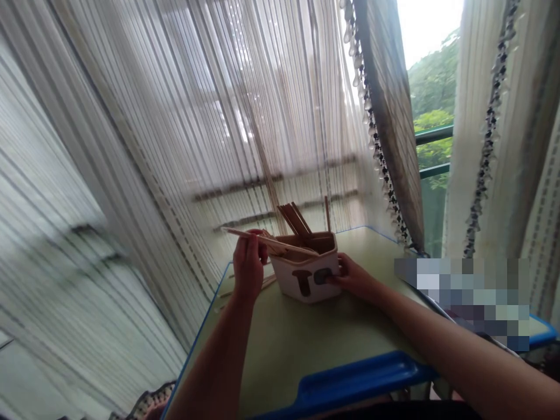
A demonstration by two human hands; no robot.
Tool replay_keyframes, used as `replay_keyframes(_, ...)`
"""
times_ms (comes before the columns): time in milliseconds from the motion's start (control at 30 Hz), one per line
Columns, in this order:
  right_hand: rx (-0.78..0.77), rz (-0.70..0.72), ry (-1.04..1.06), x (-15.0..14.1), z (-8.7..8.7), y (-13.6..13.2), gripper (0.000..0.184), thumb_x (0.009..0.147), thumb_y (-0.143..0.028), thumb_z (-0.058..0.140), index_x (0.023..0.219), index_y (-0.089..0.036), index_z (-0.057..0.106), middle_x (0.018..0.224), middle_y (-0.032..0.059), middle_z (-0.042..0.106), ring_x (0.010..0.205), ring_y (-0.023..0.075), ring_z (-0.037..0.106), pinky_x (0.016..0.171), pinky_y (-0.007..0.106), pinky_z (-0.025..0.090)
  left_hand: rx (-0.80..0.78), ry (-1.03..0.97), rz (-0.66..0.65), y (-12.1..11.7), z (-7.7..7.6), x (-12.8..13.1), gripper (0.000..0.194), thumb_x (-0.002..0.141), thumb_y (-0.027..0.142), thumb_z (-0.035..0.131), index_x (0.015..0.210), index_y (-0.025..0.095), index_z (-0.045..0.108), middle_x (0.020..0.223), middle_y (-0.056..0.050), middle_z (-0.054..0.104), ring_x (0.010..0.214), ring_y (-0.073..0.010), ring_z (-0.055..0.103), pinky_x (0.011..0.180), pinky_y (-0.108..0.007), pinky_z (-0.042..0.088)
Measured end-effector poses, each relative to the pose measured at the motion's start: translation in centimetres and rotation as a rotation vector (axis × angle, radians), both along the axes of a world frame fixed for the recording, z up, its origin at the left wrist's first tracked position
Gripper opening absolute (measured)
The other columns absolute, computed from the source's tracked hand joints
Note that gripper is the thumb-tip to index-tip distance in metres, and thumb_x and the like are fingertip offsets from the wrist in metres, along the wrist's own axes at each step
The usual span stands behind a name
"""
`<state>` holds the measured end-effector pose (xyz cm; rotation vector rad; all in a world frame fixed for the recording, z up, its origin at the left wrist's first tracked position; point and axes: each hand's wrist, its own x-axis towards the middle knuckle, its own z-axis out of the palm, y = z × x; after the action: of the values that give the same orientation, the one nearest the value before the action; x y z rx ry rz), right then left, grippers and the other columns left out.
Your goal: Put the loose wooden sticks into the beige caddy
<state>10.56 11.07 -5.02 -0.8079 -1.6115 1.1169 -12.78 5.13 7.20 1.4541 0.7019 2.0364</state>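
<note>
A white box (291, 286) with a brown rim and dark brown shapes on its front stands on the pale green table. Several brown chopsticks (295, 219) lean up out of it, and a single one stands at its back right corner. My left hand (249, 259) is at the box's left side, fingers closed on light wooden chopsticks (284, 242) that lie slantwise across the opening; how many is unclear. With fingers and thumb on the right wall, my right hand (350, 274) grips the box. More pale chopsticks (266, 283) rest on the table, partly behind my left wrist.
The table (280, 356) has a blue edge and a raised blue handle-like strip (363, 376) at the front. Striped sheer curtains (196, 116) hang close behind and to the left. At the right, a pixelated patch hides something on the table's side.
</note>
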Motion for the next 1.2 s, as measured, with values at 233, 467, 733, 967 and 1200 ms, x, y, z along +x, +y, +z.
replay_keyframes(233,0.017,0.026,-0.017,0.0,-0.2,0.2,0.056,0.065,-0.037,0.074,0.109,-0.022,0.041,0.106,0.0059,0.061,0.089,0.0215,0.065,0.078,0.041,0.055,-0.039,-0.019,0.052,0.7,-0.8,0.3,0.025,0.078,0.041,0.059,0.078,0.016,0.055,0.054,0.005,0.046,0.042,-0.0035,0.038,0.036,-0.013,0.027)
replay_keyframes(467,0.007,-0.012,0.018,-0.1,0.3,-0.2,0.054,0.060,-0.034,0.076,0.104,-0.022,0.048,0.096,0.0048,0.066,0.082,0.0227,0.067,0.071,0.040,0.056,0.040,-0.051,0.146,0.5,-0.3,-0.7,0.025,0.082,0.041,0.053,0.073,0.018,0.050,0.049,0.007,0.038,0.039,-0.0047,0.033,0.034,-0.015,0.024)
replay_keyframes(733,0.022,0.008,-0.005,0.1,-0.1,0.0,0.055,0.063,-0.034,0.075,0.108,-0.022,0.045,0.101,0.0058,0.065,0.085,0.0226,0.066,0.072,0.039,0.056,-0.104,0.444,0.219,1.5,-1.6,-0.9,0.027,0.083,0.041,0.052,0.074,0.016,0.058,0.056,0.004,0.047,0.048,-0.0070,0.039,0.044,-0.018,0.030)
replay_keyframes(967,0.050,-0.017,-0.039,0.1,0.2,-0.4,0.057,0.064,-0.037,0.075,0.109,-0.022,0.044,0.103,0.0053,0.064,0.085,0.0217,0.066,0.071,0.038,0.056,-0.066,0.667,0.303,1.1,-2.1,0.1,0.035,0.078,0.042,0.060,0.057,0.015,0.051,0.051,0.005,0.041,0.050,-0.0070,0.035,0.048,-0.019,0.029)
replay_keyframes(1200,0.067,-0.037,-0.104,0.1,0.1,-0.3,0.058,0.066,-0.042,0.073,0.110,-0.023,0.041,0.104,0.0056,0.063,0.085,0.0207,0.065,0.069,0.034,0.056,-0.085,0.643,0.329,0.6,-2.2,1.3,0.037,0.075,0.045,0.062,0.057,0.015,0.050,0.050,0.006,0.042,0.049,-0.0065,0.034,0.047,-0.019,0.029)
